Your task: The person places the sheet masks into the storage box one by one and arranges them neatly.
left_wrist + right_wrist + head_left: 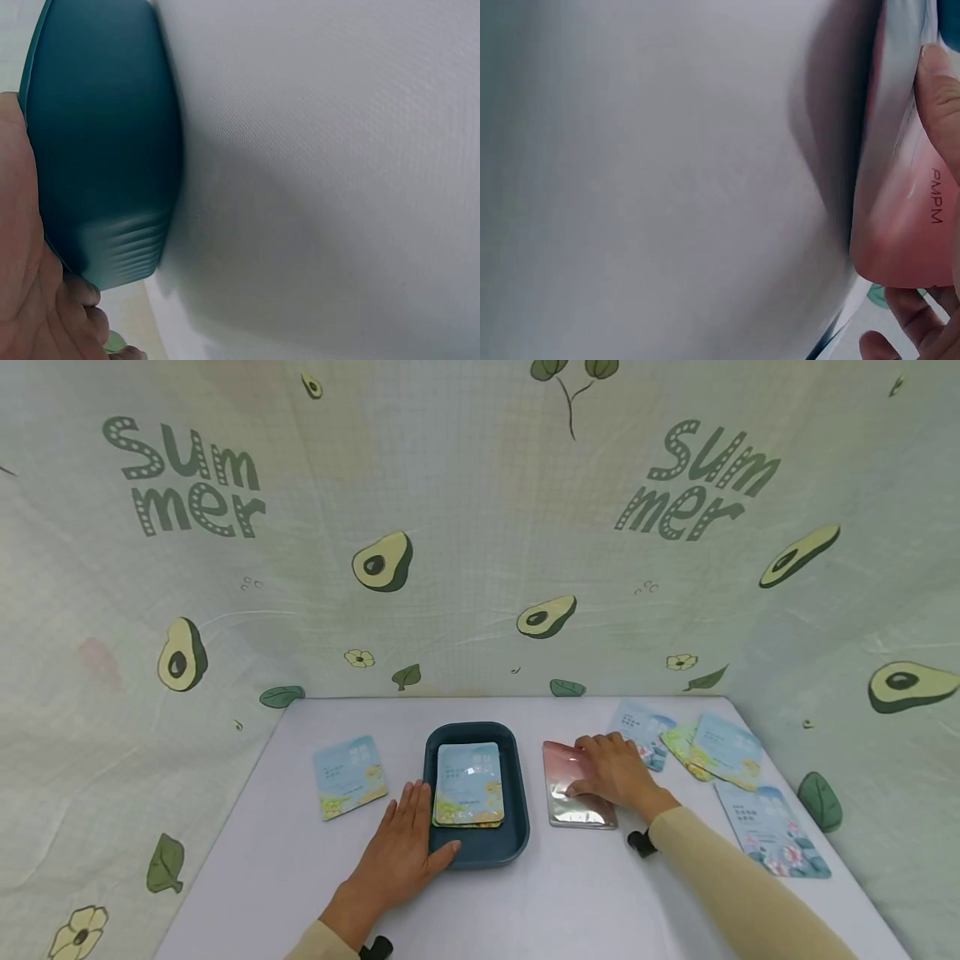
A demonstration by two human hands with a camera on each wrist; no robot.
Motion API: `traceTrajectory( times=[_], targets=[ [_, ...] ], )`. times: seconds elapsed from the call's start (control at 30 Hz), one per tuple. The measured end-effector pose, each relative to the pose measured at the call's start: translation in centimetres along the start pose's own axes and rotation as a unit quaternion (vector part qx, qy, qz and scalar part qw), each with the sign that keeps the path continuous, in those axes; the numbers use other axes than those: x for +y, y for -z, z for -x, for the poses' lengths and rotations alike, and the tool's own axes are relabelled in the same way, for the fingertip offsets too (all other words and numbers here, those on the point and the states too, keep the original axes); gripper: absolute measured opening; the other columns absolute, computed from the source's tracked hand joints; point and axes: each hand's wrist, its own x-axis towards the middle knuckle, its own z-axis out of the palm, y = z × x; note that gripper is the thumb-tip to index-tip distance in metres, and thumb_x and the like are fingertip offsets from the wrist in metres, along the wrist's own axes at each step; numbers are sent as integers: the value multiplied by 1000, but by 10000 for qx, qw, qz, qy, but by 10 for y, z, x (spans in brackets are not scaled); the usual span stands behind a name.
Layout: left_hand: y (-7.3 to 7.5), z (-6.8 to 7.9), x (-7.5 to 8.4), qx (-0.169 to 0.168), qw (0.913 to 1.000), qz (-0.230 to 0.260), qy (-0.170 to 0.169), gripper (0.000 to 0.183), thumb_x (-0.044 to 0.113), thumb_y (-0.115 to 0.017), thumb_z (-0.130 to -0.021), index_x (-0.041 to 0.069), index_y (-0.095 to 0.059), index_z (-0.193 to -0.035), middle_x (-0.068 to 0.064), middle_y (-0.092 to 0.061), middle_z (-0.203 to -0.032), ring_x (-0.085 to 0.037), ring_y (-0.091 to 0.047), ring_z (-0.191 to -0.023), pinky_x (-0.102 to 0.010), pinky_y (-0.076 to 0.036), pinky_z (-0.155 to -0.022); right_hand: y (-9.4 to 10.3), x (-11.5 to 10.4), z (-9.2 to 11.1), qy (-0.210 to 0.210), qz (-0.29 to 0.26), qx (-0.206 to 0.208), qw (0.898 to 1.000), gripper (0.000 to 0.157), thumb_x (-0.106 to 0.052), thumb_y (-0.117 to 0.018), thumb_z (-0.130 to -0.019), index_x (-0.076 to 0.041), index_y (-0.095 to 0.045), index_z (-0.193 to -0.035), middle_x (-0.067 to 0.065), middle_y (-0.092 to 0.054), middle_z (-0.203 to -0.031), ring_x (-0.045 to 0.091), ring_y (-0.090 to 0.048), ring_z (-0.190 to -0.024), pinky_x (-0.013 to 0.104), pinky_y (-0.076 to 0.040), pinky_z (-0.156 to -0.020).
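Pink-and-silver packet (561, 772), down on the counter (570, 893) right of the tray (480, 847), and the right hand (618, 772) grips it, thumb across the shiny face! Slick surface, so a weak pinch might slip; left hand (405, 852), fingers straight along the rim, could nudge the tray askew.

pale green cloth backdrop (457, 468), printed avocados (383, 562), leaves (165, 863), "summer" lettering (185, 478), white tabletop (585, 893), soft light
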Motion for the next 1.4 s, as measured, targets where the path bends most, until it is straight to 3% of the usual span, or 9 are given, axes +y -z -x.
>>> traceTrajectory(
  times=[0.27, 0.43, 0.63, 0.8, 0.9, 1.0, 1.2, 1.27, 1.4],
  targets=[
    [0, 0, 0, -6, 10000, 33, -5, 101, 67, -53, -103, 0, -15, -168, -20, -16, -176, -36, -9, -165, -61, -18, -130, 7, -6, 8, -412, -1045, 81, 9936, 111, -46, -93, -79, -5, -26, -156, 30, -61, -139, 41, -65, -115, 59, -48, -105],
    [0, 1, -1, 27, 10000, -14, -34, 101, 67, -52, -103, 0, -15, -168, -21, -17, -175, -36, -10, -165, -61, -18, -129, 29, -13, 11, -760, -2087, 151, 9749, 103, -23, -85, -90, -11, -14, -163, 35, -41, -155, 50, -61, -122, 64, -53, -100],
    [1, 1, -2, 79, 9999, -50, -60, 100, 66, -52, -103, -1, -16, -168, -21, -17, -175, -37, -11, -164, -62, -19, -129, 43, -14, 14, -1132, -3100, -34, 9440, 87, -9, -77, -93, -15, -26, -164, 36, -57, -141, 41, -69, -111, 48, -59, -84],
    [2, 0, -1, 4, 9999, -97, -47, 101, 67, -51, -103, -1, -14, -168, -21, -16, -175, -37, -10, -164, -61, -19, -129, 34, -10, 18, -1228, -2607, 138, 9575, 88, -10, -78, -95, -19, -26, -166, 34, -67, -129, 36, -72, -100, 45, -59, -79],
    [3, 1, 0, -12, 10000, -76, -54, 100, 66, -51, -104, -1, -15, -168, -22, -17, -175, -37, -11, -164, -61, -19, -129, 27, -7, 20, -1282, -2392, 276, 9621, 69, -13, -76, -97, -16, -42, -157, 30, -65, -135, 42, -70, -110, 52, -59, -85],
    [3, 1, 1, -11, 10000, -24, -61, 100, 66, -52, -103, -2, -16, -167, -22, -18, -175, -38, -12, -164, -62, -19, -129, 22, -5, 20, -1493, -2448, 313, 9575, 47, -15, -75, -98, -10, -55, -141, 25, -68, -129, 38, -67, -103, 46, -57, -82],
    [2, 1, 1, -2, 10000, 29, -55, 100, 66, -53, -103, -2, -16, -167, -22, -18, -175, -38, -12, -164, -62, -19, -129, 16, -6, 25, -1585, -4198, -533, 8921, 69, -8, -74, -96, -10, -40, -156, 31, -56, -146, 36, -62, -123, 36, -55, -92],
    [1, 1, 1, 6, 10000, 17, -43, 101, 66, -53, -103, -1, -16, -168, -22, -18, -175, -37, -12, -164, -62, -19, -129, 12, -9, 27, -1454, -4512, -706, 8776, 76, -2, -74, -94, -11, -37, -159, 32, -53, -150, 36, -61, -129, 34, -55, -96],
    [1, 1, 1, -5, 10000, -5, -39, 101, 67, -53, -103, -1, -16, -168, -21, -17, -175, -37, -11, -164, -62, -19, -129, 4, -13, 32, -1350, -3874, -218, 9117, 60, -4, -77, -94, -11, -52, -149, 24, -70, -124, 27, -69, -105, 30, -56, -83]
  ],
)
